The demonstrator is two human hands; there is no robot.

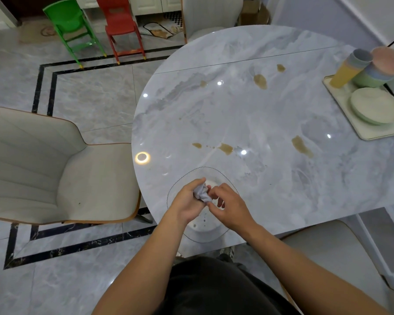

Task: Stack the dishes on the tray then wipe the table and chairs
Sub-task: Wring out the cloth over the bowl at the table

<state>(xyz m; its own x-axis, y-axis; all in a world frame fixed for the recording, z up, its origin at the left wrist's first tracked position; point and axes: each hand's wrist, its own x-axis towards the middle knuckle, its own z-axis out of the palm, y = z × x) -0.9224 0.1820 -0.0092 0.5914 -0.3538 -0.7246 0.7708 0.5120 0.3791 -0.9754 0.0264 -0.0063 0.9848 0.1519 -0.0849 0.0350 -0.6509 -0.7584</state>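
- The cloth (200, 193), small and grey, is bunched up in the air just over the near edge of the surface (271, 110).
- It looks soft, limp and very light. It won't slip or break, but it needs opening out flat under the palm to wipe well.
- The left hand (188, 203) has its fingers curled round the wad, and the right hand (229, 205) pinches the lower end.
- Best hold, by the look of it, is by the loose corners, tugging the folds apart.
- Brown spills (225, 148) dot the surface ahead, well apart from each other.
- Far right, the tray (369, 133) already carries plates (375, 105), cups (348, 69) and bowls (378, 69).
- A chair (55, 167) waits on the left.
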